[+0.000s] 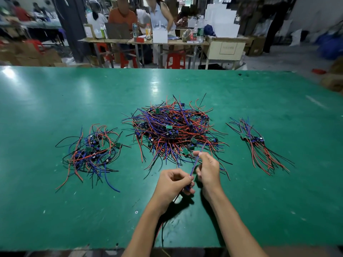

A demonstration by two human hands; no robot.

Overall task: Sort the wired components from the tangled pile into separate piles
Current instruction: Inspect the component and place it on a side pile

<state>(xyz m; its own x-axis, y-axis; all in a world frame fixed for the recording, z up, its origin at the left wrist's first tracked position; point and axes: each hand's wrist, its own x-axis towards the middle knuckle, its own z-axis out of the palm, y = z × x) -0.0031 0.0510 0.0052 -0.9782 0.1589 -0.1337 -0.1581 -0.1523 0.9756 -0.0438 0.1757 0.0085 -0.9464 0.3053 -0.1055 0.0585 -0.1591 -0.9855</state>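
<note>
A big tangled pile (172,128) of small green circuit boards with red, blue and black wires lies mid-table. A looser pile (91,153) sits to its left, and a small, straighter bundle (258,145) lies to its right. Just in front of the big pile, my left hand (172,182) grips the lower end of one wired component (194,166). My right hand (207,169) pinches its blue and red wires higher up. The wires stretch up toward the pile. A black wire hangs below my left wrist.
The green table (55,101) stretches wide, with its front edge near my forearms. Beyond the far edge stand other work tables, red stools and people (159,17).
</note>
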